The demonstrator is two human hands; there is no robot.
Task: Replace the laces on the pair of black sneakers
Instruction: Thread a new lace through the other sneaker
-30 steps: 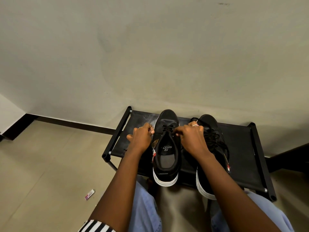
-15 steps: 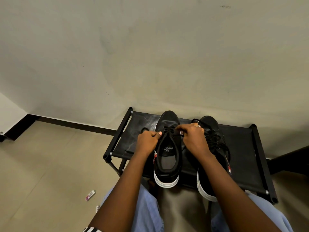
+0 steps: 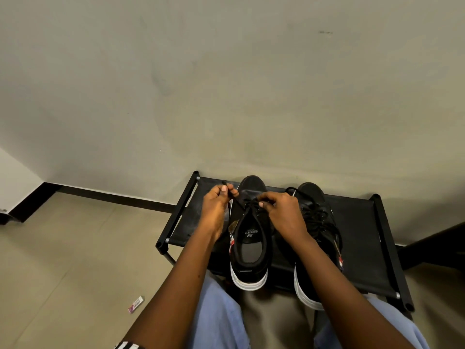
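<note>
Since half a second ago my left hand [image 3: 217,207] has swung out from the tongue of the left sneaker [image 3: 249,238] toward the rack's left rail, drawing a length of black lace [image 3: 235,199] out taut; my right hand [image 3: 281,210] has barely shifted.

The black fabric-topped shoe rack [image 3: 362,238] stands against the pale wall [image 3: 226,84], and I place everything else by it. Both sneakers sit on top of the rack, toes toward the wall, white-soled heels hanging over its near edge above my blue-jeaned knees [image 3: 221,318]. The left sneaker is near the rack's middle, its tongue pulled open so the printed insole shows. The right sneaker [image 3: 317,222] lies just beside it, toward the rack's right half, its laces loose and tangled over the top.

My left hand hovers over the rack's left portion, thumb and fingertips pinching the lace, whose tip pokes out past my fingers toward the back left corner. My right hand is over the left sneaker's upper eyelets, fingers curled, pinching lace there.

On the floor tiles, well left of the rack's near corner, lies a small pink-and-white wrapper [image 3: 136,304].
</note>
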